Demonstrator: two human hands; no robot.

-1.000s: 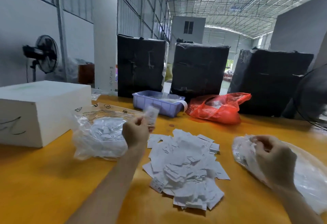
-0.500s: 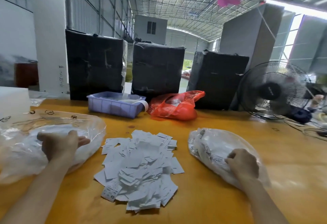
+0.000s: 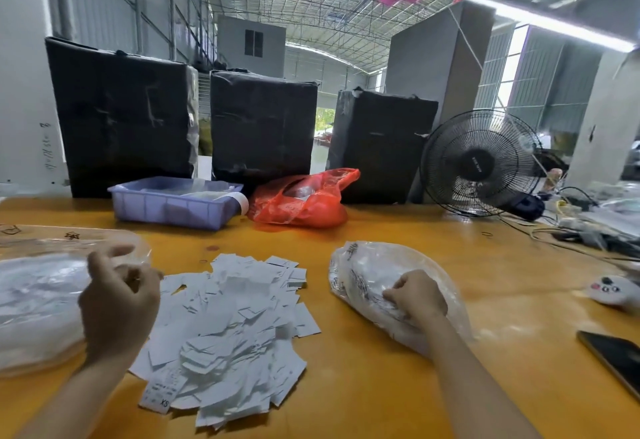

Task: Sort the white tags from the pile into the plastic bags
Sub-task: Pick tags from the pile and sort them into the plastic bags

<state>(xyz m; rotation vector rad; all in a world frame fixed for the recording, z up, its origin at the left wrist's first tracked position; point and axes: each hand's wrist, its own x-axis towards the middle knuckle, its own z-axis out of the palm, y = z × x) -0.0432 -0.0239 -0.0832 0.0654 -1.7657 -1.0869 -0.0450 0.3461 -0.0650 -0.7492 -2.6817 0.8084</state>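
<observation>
Head camera looks down on an orange-yellow worktop [image 3: 363, 386] with three black-wrapped cartons [image 3: 121, 116] standing along its far edge. On the right beside them stands a black fan [image 3: 479, 161], with a tangle of cables [image 3: 571, 230] trailing off behind it.

Two clear plastic bags lie on the worktop. The left bag [image 3: 34, 307] sits at the left edge and already holds white tags; the right bag [image 3: 367, 276] lies right of centre, also part-filled with white pieces. Between them is the pile of white tags [image 3: 235, 327], loose and overlapping, with one long tag marked XS [image 3: 161, 392] at its near edge.

At the back, in front of the cartons, are a lilac plastic tray [image 3: 173, 208] and, just right of it, a crumpled red plastic bag [image 3: 301, 201].

The left hand [image 3: 117, 303] hovers above the seam between the left bag and the pile, fingers curled in with the thumb raised; it is blurred, and whether it pinches a tag I cannot tell. The right hand [image 3: 415, 295] rests on top of the right bag, its fingers curled and gripping the plastic film.

Near the right edge lie a small white panda-faced object [image 3: 609, 291] and, closer in, a dark phone [image 3: 613, 359] lying flat.
</observation>
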